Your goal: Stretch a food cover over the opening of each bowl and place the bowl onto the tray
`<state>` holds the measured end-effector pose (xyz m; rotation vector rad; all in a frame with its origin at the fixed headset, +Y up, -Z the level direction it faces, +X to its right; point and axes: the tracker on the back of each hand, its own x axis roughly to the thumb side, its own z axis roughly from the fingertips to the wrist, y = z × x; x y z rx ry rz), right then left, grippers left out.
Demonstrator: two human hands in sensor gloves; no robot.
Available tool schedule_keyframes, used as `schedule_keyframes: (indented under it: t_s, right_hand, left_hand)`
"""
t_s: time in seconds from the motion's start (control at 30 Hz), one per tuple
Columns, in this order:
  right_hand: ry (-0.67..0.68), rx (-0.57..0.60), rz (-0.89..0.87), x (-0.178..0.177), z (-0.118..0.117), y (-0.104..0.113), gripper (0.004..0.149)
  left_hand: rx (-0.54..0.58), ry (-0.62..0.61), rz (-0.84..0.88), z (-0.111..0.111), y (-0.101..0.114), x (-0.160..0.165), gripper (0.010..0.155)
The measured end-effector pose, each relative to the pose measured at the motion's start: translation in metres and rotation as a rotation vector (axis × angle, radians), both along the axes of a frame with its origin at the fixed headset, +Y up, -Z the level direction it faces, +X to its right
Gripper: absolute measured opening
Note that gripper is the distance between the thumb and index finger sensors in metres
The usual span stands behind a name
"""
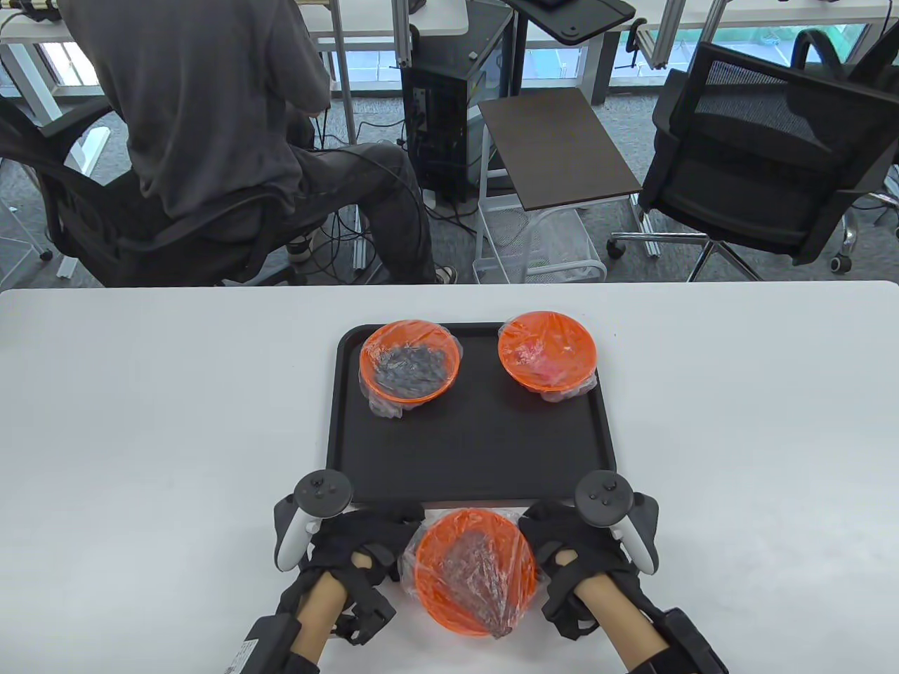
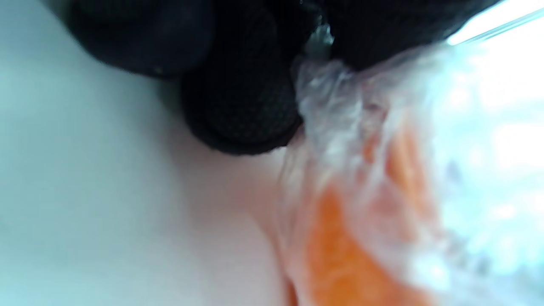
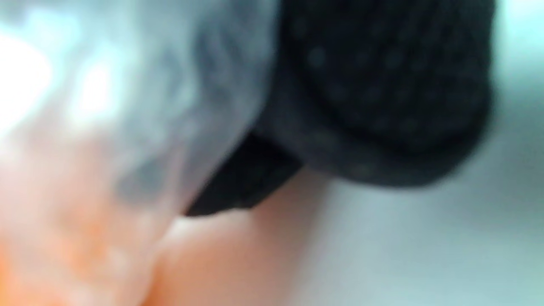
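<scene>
Left hand (image 1: 351, 544) pinches the food cover (image 1: 484, 569) at the third bowl (image 1: 472, 572), which sits on the table just near of the tray (image 1: 472, 449); right hand (image 1: 572, 547) grips the opposite rim. Cover's nearly seated, I'd say; next, lift it onto the tray's near half.

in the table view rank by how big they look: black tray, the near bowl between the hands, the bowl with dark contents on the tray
1. black tray
2. near bowl, though it's nearer the camera
3. bowl with dark contents

Table view looks down from above the near edge; both wrist views—blurred, very close—share the near bowl (image 1: 474, 570).
</scene>
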<state>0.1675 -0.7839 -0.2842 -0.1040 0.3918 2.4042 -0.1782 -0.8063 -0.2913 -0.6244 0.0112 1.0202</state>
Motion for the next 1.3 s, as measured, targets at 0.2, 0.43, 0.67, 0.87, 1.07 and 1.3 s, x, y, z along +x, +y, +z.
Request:
schedule_keyframes:
  t_s: [0.2,0.43,0.67,0.87,1.07,1.3]
  right_hand:
    - [-0.010,-0.009,-0.013,0.004,0.003,0.002,0.056]
    - [-0.013,-0.014,0.010,0.012,0.008,0.013,0.066]
    - [-0.029,-0.022,-0.023,0.024,0.012,0.023,0.071]
    - [-0.054,0.040,-0.058,0.028,0.019,0.031,0.067]
    - [0.013,0.043,-0.073,0.004,0.030,0.037,0.070]
    - [0.041,0.032,-0.011,-0.016,0.035,0.035,0.065]
  left_hand:
    - [0.005,0.019,-0.002,0.004,0.003,-0.001,0.050]
    - [0.071,0.042,-0.083,0.009,0.012,0.003,0.049]
    - [0.116,0.050,-0.113,0.014,0.019,0.004,0.051]
    - [0.303,0.046,-0.240,0.020,0.049,0.003,0.062]
    - [0.470,-0.009,-0.503,0.028,0.090,0.008,0.082]
    - [0.449,-0.021,-0.693,0.024,0.093,0.014,0.087]
